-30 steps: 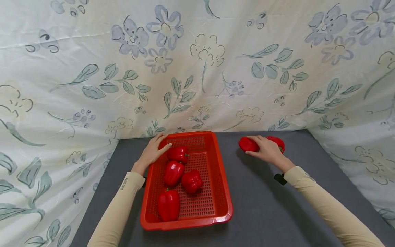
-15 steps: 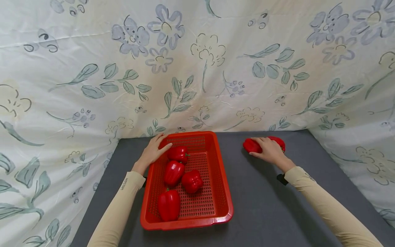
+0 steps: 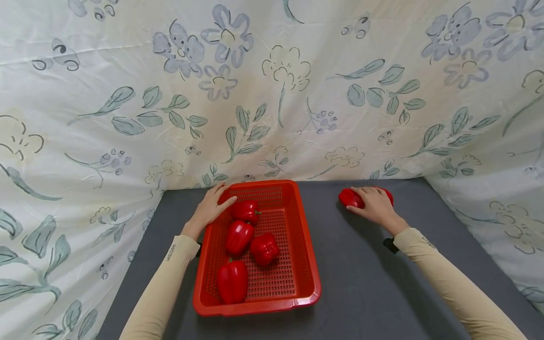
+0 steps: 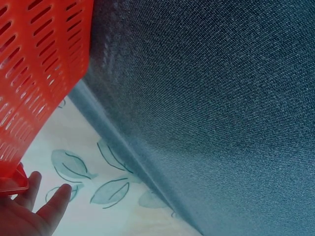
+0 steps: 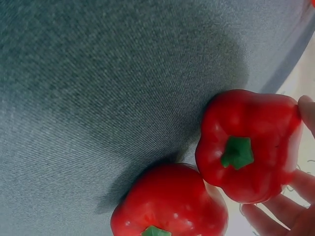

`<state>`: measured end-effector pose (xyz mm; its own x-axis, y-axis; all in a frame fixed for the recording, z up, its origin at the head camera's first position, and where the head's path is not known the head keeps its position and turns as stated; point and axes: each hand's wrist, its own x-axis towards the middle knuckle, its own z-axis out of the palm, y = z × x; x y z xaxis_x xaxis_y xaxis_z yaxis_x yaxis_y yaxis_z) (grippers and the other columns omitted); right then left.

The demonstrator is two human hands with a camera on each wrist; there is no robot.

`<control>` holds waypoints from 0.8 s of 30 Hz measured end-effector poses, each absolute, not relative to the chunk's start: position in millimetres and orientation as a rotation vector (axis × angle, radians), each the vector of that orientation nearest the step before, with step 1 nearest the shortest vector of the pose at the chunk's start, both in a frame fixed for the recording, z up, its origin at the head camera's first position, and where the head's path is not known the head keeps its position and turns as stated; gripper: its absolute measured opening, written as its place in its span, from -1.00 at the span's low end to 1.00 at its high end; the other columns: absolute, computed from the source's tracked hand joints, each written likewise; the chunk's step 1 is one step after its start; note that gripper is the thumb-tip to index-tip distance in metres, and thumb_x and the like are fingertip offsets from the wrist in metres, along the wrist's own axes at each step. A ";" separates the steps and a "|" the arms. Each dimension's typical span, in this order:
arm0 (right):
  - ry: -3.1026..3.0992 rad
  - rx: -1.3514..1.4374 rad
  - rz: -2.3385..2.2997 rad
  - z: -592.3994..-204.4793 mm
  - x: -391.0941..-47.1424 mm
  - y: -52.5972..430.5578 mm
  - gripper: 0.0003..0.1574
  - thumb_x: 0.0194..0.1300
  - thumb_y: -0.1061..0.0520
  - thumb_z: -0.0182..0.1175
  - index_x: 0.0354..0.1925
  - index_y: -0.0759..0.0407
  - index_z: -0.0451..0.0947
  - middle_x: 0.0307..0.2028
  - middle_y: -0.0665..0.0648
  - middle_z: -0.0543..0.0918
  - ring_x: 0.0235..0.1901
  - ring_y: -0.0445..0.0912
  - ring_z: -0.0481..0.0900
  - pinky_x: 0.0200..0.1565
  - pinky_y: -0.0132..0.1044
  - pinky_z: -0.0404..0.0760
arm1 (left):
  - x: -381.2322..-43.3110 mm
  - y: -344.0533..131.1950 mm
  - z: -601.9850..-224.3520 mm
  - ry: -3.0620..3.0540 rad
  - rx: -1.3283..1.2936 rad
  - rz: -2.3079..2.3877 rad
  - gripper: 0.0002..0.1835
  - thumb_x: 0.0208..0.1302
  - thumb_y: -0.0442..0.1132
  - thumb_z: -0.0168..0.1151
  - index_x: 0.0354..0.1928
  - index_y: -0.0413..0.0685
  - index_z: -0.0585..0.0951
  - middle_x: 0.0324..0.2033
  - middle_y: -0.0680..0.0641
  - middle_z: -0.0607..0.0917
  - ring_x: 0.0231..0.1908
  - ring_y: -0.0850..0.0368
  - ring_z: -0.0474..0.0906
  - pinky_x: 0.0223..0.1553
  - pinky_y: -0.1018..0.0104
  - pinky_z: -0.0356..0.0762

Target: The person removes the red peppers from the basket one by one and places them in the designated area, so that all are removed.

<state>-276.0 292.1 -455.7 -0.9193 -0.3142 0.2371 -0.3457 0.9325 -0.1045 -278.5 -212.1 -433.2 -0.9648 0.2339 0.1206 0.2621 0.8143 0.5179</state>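
Note:
In the head view my left hand (image 3: 208, 210) rests on the far left corner of a red plastic basket (image 3: 312, 264), thumb over its inside. The left wrist view shows loosely extended fingers (image 4: 55, 206) just outside the rim. On the right, my right hand (image 3: 375, 205) grips a red bell pepper (image 5: 270, 128), fingers and thumb around its side. A second bell pepper (image 5: 167, 201) lies right against it, mostly hidden behind the hand in the head view. Both show green stems in the right wrist view.
Several red bell peppers, such as this one (image 3: 232, 282), lie along the left and middle of the basket. The dark grey table (image 3: 352, 283) ends at a flower-print cloth (image 3: 272, 94) hanging behind and at the sides.
My right hand has slid the gripped bell pepper a little to the right, closer to the second one. The left hand and the basket stay where they were.

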 end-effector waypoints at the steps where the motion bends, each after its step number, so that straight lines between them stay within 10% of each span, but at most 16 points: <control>1: -2.875 0.498 0.206 -455.4 -276.5 292.1 -0.15 0.11 -0.21 0.24 0.23 0.22 0.35 0.08 0.36 0.50 0.07 0.26 0.40 0.14 0.27 0.20 | -278.5 -212.3 -433.0 -2.943 -0.402 -0.852 -0.24 0.26 0.29 -0.08 0.38 0.01 0.21 0.40 -0.13 0.09 0.38 -0.15 -0.04 0.17 -0.34 0.13; 24: -2.889 0.522 0.183 -450.8 -278.3 287.3 -0.14 0.12 -0.22 0.24 0.25 0.22 0.34 0.07 0.36 0.50 0.01 0.25 0.45 0.15 0.25 0.22 | -279.0 -213.7 -433.8 -2.955 -0.394 -0.856 -0.25 0.26 0.30 -0.10 0.39 0.08 0.20 0.41 -0.06 0.06 0.38 -0.10 -0.05 0.18 -0.32 0.13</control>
<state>-278.3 287.3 -450.8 -0.9175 -0.3329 0.2175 -0.3577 0.9299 -0.0854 -279.0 -213.7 -433.8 -0.9669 0.2312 0.1083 0.2533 0.8153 0.5207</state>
